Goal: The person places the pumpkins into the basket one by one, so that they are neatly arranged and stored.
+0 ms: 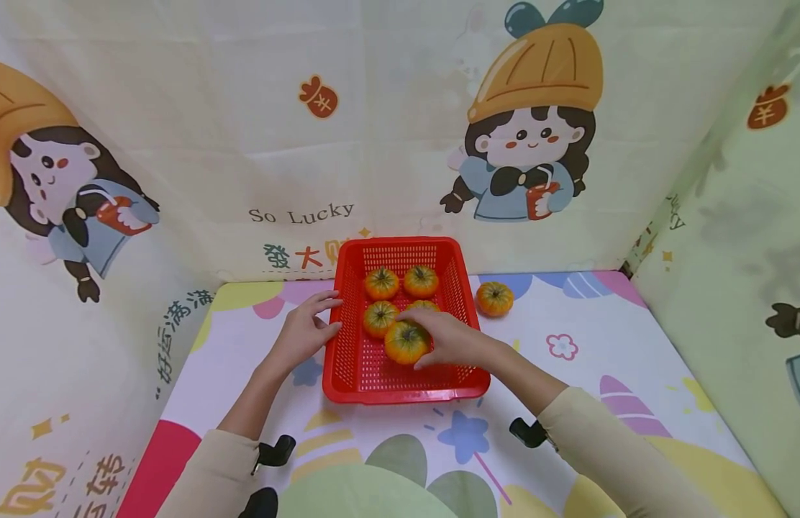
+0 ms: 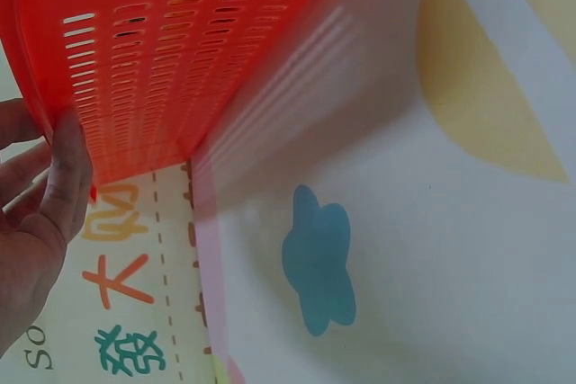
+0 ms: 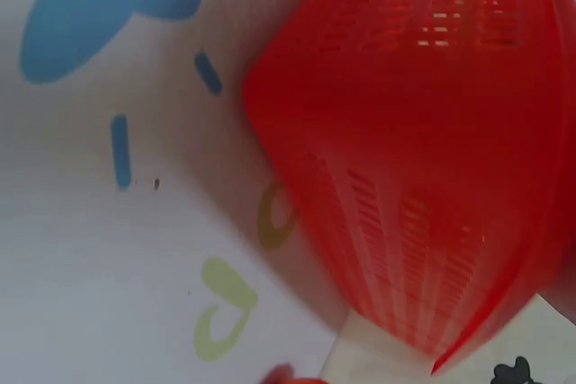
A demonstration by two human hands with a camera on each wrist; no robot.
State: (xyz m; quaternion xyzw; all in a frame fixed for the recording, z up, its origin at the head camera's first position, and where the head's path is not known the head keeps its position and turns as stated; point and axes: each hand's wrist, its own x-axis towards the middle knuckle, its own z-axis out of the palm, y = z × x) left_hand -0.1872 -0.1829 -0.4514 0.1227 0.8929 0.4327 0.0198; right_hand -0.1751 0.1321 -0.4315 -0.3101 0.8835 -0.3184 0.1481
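A red plastic basket (image 1: 406,396) with slotted walls stands on the table and holds several small orange pumpkins, such as one pumpkin (image 1: 382,283) at its back left. My right hand (image 1: 448,337) reaches over the basket's right side and grips a pumpkin (image 1: 405,344) above the basket's middle, in front of the others. It partly covers another pumpkin (image 1: 422,306) behind it. On the left, my left hand (image 1: 306,331) holds the basket's rim; the left wrist view shows its fingers (image 2: 65,173) against the outer wall. The right wrist view mostly shows the basket's outside (image 3: 405,150).
A single pumpkin (image 1: 494,298) lies on the table right of the basket, near the back edge. Printed cloth covers the table (image 1: 542,403). Behind the basket rises a cloth-covered wall (image 1: 400,144), with more printed cloth at both sides.
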